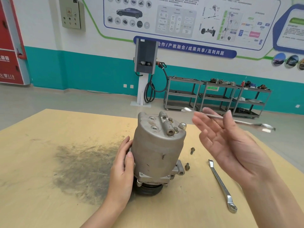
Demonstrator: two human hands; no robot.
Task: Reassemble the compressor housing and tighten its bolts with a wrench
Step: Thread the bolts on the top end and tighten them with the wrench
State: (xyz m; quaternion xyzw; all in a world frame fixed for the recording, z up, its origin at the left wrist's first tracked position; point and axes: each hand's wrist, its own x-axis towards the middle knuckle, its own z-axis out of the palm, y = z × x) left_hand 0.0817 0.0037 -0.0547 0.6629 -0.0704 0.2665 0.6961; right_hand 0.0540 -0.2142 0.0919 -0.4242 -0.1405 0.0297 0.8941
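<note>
Left hand point(122, 163) presses flat vs the compressor point(158, 148), prob. steadying it upright on the counter point(49, 162). Right hand point(230, 142) spread wide, blurred wrench point(243, 121) across its fingertips, grip unclear. Spare wrench point(221, 184) & two bolts point(192, 150) below right palm, handy for tightening.

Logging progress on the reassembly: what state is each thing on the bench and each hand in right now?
Compressor: upright on table, pulley end down.
Left hand: steadies the compressor's side.
Right hand: raised, fingers straight, blurred wrench across the fingertips.
Second wrench: lying flat on table.
Two bolts: loose on table, not fitted.
Table: dark smudge at left.
</note>
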